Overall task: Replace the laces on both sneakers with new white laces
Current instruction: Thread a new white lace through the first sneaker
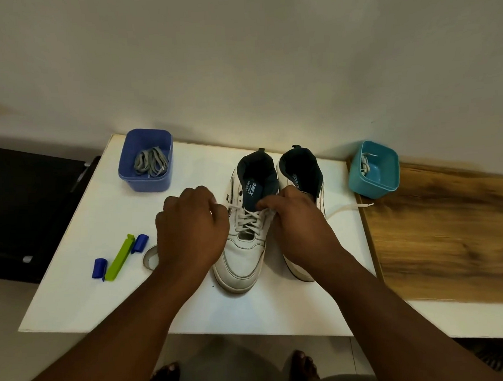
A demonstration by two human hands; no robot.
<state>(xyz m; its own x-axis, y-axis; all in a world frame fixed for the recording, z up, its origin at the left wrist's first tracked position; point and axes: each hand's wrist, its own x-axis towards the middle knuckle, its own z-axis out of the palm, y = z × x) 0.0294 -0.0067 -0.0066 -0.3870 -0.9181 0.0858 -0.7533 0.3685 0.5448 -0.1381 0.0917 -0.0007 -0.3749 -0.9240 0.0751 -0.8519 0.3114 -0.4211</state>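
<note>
Two white sneakers stand side by side on the white table [104, 300], toes toward me. The left sneaker [243, 255] carries a white lace [250, 219] threaded through its eyelets. My left hand [189, 231] pinches one end of that lace at the shoe's left side. My right hand [298, 225] pinches the other end at the right side and covers much of the right sneaker [300, 170]. A loose lace tail [350, 208] trails out to the right past my right hand, and another loop [149, 258] shows by my left wrist.
A blue tub [145, 182] at the back left holds grey laces [151, 163]. A teal tub [379, 180] at the right holds a white lace [365, 164]. A green clip [119, 257] and two blue clips [99, 268] lie front left. A wooden surface [451, 238] adjoins the table's right edge.
</note>
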